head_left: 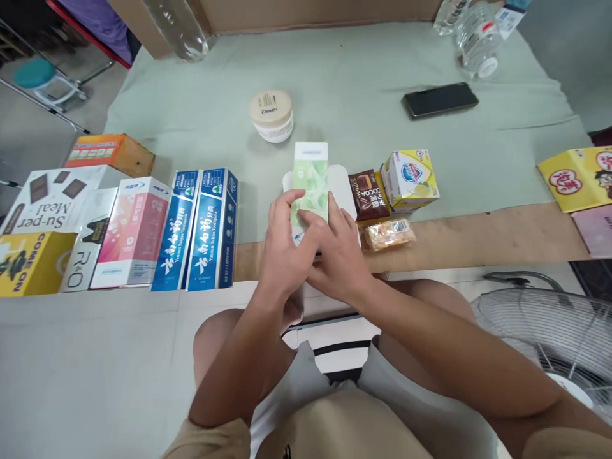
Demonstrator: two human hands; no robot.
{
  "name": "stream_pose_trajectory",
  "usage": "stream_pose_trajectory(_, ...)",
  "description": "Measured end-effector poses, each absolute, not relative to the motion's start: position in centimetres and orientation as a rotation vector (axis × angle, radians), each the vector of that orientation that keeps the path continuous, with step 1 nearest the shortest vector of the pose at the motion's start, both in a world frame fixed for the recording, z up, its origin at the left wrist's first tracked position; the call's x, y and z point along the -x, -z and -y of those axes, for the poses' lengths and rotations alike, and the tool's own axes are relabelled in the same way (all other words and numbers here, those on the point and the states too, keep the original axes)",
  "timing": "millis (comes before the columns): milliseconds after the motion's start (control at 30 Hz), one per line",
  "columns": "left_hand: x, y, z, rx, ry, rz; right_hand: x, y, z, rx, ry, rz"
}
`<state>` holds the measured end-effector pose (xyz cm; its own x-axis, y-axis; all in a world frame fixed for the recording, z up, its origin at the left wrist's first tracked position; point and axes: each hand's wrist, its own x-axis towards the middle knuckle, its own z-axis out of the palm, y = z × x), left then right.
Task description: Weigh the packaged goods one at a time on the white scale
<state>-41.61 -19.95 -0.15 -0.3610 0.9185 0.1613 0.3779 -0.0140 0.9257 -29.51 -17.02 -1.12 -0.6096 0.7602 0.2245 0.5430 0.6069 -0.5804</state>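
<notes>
Both hands meet over a light green patterned box [310, 178] that lies on a white open carton [342, 185] at the table's near edge. My left hand [287, 245] curls its fingers around the box's near left side. My right hand [337, 252] presses its fingers on the box's near end from the right. Only the far half of the green box shows beyond my fingers.
Two blue toothpaste boxes [201, 226], a pink box [134, 229] and other cartons line the left. A cocoa packet [368, 194], a yellow-white carton [411, 178] and a wrapped snack [389, 234] sit right. A Dove jar [271, 115], a phone [440, 100], bottles [473, 35] lie farther back. A fan [549, 331] stands low right.
</notes>
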Motion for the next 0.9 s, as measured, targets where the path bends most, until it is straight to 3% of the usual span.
stream_pose_trajectory(400, 40.4, -3.7, 19.8, -1.324, -1.769, -1.388, 26.3, -1.7, 17.4, 0.744, -0.476, 2.146)
stream_pose_trajectory(600, 37.3, -7.5, 15.4, -1.029, -1.495, -1.331, 22.9, -1.3, 15.6, 0.6, -0.267, 1.895)
stream_pose_trajectory(900, 27.5, -12.0, -0.7, -1.361, -0.83, -1.34, 15.0, -3.8, 11.8, 1.025, -0.167, 1.63)
